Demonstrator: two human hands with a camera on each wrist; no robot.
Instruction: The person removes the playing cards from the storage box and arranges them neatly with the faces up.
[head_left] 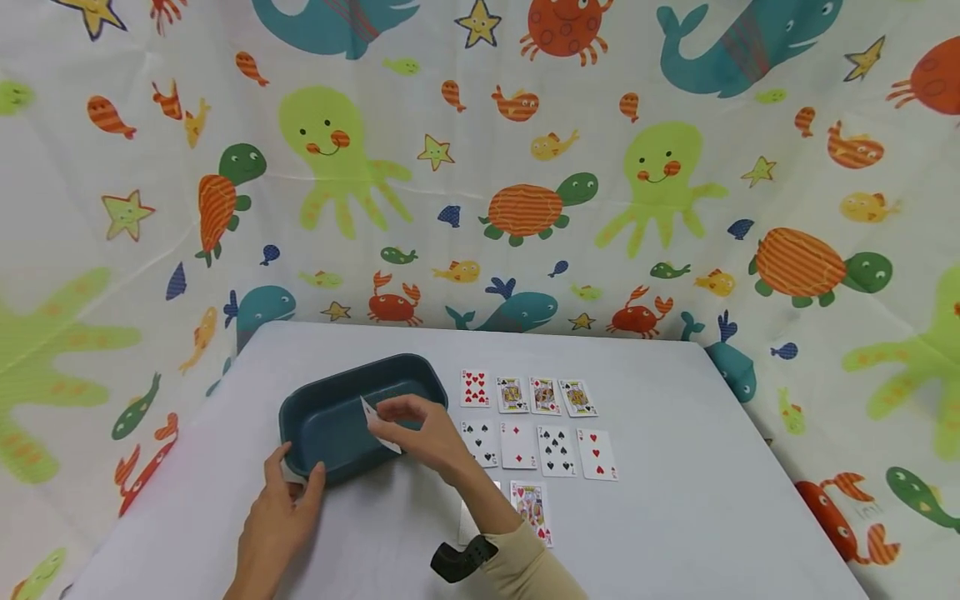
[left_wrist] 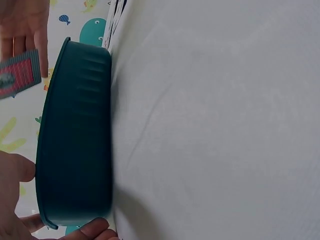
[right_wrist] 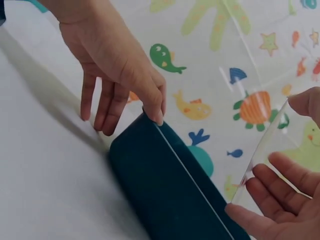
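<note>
My left hand (head_left: 279, 517) grips the near left corner of a dark teal rectangular tray (head_left: 300, 400), thumb at the rim and fingers around the outer wall. Over the tray's right part, my right hand (head_left: 420, 429) holds a playing card (right_wrist: 260, 145) between thumb and fingers. That card is tilted and almost edge-on in the right wrist view; its red patterned back (left_wrist: 22, 75) shows in the left wrist view. Its face cannot be read. The tray's visible inside floor has nothing on it.
Right of the tray, face-up cards lie in rows: a hearts number card (head_left: 475, 388) beside face cards (head_left: 545, 396), then number cards (head_left: 557, 451). Nearer lies a hearts face card (head_left: 531, 508); the right forearm partly covers a card (head_left: 468, 525). A sea-animal curtain (head_left: 480, 167) hangs behind the white table (head_left: 675, 517).
</note>
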